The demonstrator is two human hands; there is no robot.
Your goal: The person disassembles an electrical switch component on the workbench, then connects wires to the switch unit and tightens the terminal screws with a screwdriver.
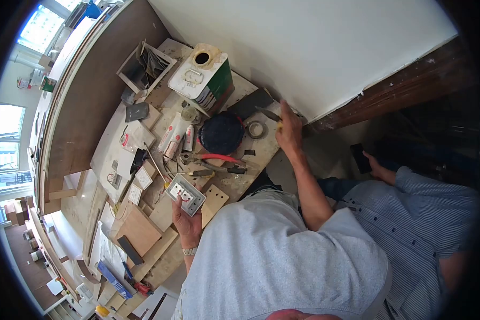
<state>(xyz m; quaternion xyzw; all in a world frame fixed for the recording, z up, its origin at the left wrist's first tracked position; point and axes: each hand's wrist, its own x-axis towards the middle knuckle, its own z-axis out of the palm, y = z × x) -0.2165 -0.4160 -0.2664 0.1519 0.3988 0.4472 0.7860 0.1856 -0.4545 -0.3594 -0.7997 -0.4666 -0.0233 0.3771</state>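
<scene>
Left hand (188,223), left of centre in the lower half of the frame, gripped a pale socket-like box (196,201), thumb over its face and the other fingers largely hidden beneath, a hold that probably kept it steady while leaving most of the front exposed. Farther up, toward the top centre, a large tin (217,74) stood upright near the wall, perhaps to keep its bulk off the bench's near edge. Just right of the box, a flat piece with dark holes (215,200) lay by that edge, within easy reach. Above it, red-handled pliers (222,157) rested loose among other tools, probably set down for quick pick-up. A black round thing (221,133) sat behind them, with a roll of tape (256,129) flat on its side to the right, where it could not roll. Right hand (290,133), right of centre, was closed around a tool with a dark tip (270,113) and a yellow grip, the tip pointing leftward and its index finger extended, apparently to steer or gesture; the frame did not settle which.
</scene>
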